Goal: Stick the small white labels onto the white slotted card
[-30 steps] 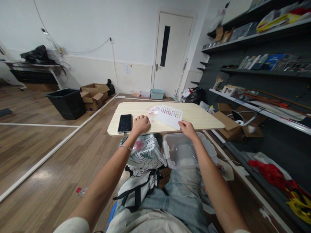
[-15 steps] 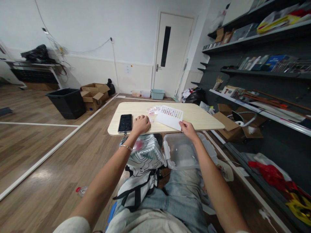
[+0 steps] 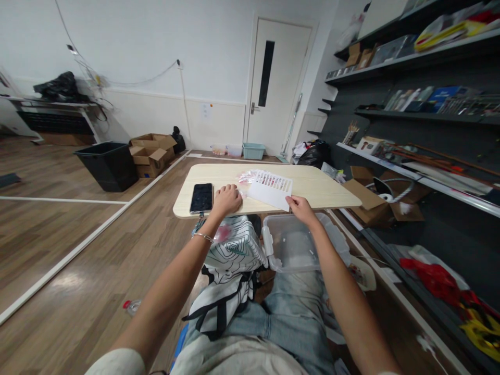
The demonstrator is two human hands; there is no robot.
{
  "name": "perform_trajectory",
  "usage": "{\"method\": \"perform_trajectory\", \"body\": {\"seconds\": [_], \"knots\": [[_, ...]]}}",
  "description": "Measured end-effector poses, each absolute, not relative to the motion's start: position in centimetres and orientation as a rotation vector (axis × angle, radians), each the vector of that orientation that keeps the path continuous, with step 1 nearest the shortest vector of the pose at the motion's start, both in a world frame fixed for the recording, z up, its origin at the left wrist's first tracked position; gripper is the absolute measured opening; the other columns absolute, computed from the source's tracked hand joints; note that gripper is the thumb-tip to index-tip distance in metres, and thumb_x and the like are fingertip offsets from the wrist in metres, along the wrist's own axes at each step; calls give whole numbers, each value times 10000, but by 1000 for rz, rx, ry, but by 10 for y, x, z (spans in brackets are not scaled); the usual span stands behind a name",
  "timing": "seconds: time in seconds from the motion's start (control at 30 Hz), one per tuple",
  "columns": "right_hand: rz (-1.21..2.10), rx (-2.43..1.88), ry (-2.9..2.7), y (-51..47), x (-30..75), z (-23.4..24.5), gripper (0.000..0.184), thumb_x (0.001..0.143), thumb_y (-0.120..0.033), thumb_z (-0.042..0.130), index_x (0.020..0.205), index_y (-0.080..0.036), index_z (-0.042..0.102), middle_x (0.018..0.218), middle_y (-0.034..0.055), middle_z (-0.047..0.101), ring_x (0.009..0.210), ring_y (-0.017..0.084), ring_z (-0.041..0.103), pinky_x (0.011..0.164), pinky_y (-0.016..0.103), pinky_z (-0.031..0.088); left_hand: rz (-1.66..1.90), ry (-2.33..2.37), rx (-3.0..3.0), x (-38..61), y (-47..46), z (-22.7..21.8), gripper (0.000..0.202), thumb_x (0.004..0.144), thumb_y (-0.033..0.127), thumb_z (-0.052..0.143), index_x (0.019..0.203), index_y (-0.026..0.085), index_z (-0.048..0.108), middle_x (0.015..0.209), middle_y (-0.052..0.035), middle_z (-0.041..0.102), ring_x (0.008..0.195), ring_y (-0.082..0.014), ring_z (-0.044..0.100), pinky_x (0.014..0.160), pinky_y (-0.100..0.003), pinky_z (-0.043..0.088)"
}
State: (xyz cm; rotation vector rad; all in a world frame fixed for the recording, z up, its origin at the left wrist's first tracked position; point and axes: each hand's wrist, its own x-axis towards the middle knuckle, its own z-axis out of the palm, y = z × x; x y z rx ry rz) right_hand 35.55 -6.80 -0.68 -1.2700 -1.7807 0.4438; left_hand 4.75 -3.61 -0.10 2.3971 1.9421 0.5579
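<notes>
My right hand [image 3: 300,208] pinches the near right corner of a white card [image 3: 271,189] that lies on a light wooden table [image 3: 328,188]. The card carries rows of small coloured items along its far edge. My left hand [image 3: 227,200] rests on the table's near edge with its fingers curled; whether it holds anything is hidden. A black phone [image 3: 202,197] lies just left of that hand. Small clear bags with pink bits [image 3: 246,177] lie behind the card's left end.
A clear plastic box [image 3: 302,244] sits on my lap under the table edge, beside a patterned white bag [image 3: 234,250]. Dark shelves [image 3: 414,104] line the right wall. A black bin [image 3: 107,165] and cardboard boxes [image 3: 152,152] stand on the floor at left. A white door [image 3: 277,86] is behind.
My right hand and the white card have shifted slightly left on the table. My left hand has stayed in place.
</notes>
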Motion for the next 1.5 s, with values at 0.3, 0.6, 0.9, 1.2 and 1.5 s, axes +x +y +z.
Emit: {"method": "perform_trajectory", "body": {"seconds": [0.3, 0.6, 0.9, 1.2, 1.5], "knots": [[446, -1284, -1767, -67, 356, -10, 658, 854, -862, 492, 624, -246, 456, 613, -21, 420, 627, 155, 386, 592, 306, 315, 488, 1990, 2422, 49, -36, 0, 383, 1064, 386, 368, 1265, 141, 583, 1433, -210, 619, 1365, -344, 558, 1119, -469, 431], [429, -1310, -1762, -69, 354, -9, 645, 848, -855, 475, 622, -252, 442, 606, -32, 394, 621, 149, 373, 603, 304, 320, 569, 1944, 2394, 48, -36, 0, 331, 1051, 352, 401, 1255, 164, 581, 1372, -184, 659, 1333, -328, 584, 1119, -466, 429], [331, -1356, -1798, -74, 351, -7, 610, 900, -795, 430, 623, -251, 433, 607, -11, 439, 633, 162, 408, 609, 304, 319, 622, 1918, 2395, 48, -35, -1, 318, 1048, 335, 406, 1248, 182, 600, 1373, -174, 671, 1313, -319, 603, 1107, -463, 441], [89, -1668, -1885, -93, 344, -3, 492, 1033, -524, 435, 720, -211, 650, 699, 64, 685, 696, 201, 562, 631, 302, 311, 603, 1914, 2413, 47, -35, -2, 337, 1056, 319, 395, 1283, 167, 592, 1394, -187, 657, 1333, -323, 591, 1113, -468, 435], [-137, -2010, -1920, -116, 331, 9, 476, 1100, -472, 437, 945, -214, 807, 988, 141, 823, 880, 247, 700, 677, 332, 275, 612, 1909, 2406, 47, -35, -3, 338, 1056, 316, 391, 1289, 176, 591, 1393, -187, 652, 1338, -328, 581, 1120, -484, 430]]}}
